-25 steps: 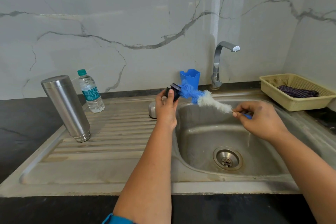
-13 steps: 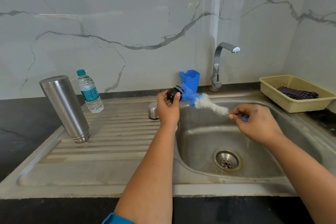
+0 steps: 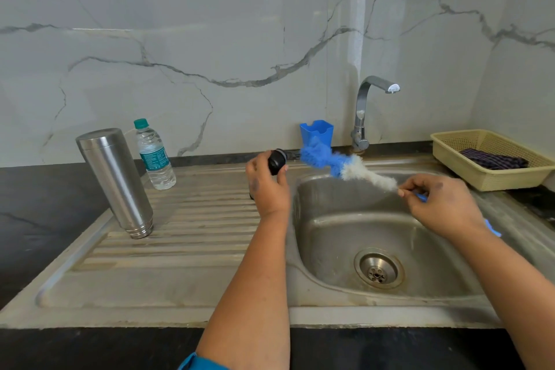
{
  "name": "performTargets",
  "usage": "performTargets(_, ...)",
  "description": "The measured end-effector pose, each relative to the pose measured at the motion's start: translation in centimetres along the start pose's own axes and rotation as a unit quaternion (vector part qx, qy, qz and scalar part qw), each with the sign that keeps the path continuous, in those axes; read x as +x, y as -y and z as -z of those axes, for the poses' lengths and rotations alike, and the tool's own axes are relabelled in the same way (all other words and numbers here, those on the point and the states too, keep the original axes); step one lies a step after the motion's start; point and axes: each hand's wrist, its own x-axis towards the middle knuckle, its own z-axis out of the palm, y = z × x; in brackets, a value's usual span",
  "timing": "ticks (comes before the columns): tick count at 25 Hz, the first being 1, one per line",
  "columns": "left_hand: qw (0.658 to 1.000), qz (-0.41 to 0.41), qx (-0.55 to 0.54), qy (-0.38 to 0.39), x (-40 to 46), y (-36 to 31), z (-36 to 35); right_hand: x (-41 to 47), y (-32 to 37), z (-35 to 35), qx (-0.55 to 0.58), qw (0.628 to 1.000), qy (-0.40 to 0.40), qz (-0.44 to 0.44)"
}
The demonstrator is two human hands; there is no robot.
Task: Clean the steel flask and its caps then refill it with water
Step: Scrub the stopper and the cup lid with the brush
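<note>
Both hands have drifted a little toward the drainboard since a second ago, and the brush tip has slid out of the cap, so a small gap now shows between bristles and cap mouth.

Her left hand [image 3: 268, 186] has its thumb and fingers curled round the small black inner cap [image 3: 277, 161], gripping it at fingertip height with the open mouth turned to her right. Just to the right of that cap, not quite touching, sits the blue tip of the bottle brush [image 3: 336, 163]. From there the brush runs away to the right and down, blue bristles giving way to white, until the stem ends in her right hand [image 3: 443, 207], whose thumb and forefinger pinch it where the bristles stop; the blue handle pokes out past her wrist.

So the brush's long axis points almost straight at the cap mouth, slightly uphill toward it. I'd judge the next stroke a short push along that line, the right hand driving and the left only steadying.

Well out to the left of the left hand, the steel flask [image 3: 115, 182] stands mouth-down on the ribbed drainboard [image 3: 195, 237], with a plastic water bottle [image 3: 154, 156] just behind it. Below the right hand lies the sink basin [image 3: 345, 237].
</note>
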Motion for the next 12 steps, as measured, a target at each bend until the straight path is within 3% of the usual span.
performTargets(4,0.972,0.197,-0.122,0.038,0.2,-0.8,0.6,-0.2,0.4,-0.7,-0.007,0.998,-0.037,0.046)
performTargets(8,0.968,0.190,-0.125,0.102,-0.9,-2.1,0.4,-0.5,2.1,-2.3,0.008,0.995,-0.041,0.090)
performTargets(12,0.958,0.234,-0.166,0.014,0.1,-1.8,1.3,-0.9,1.6,-2.4,0.015,0.995,-0.023,0.094)
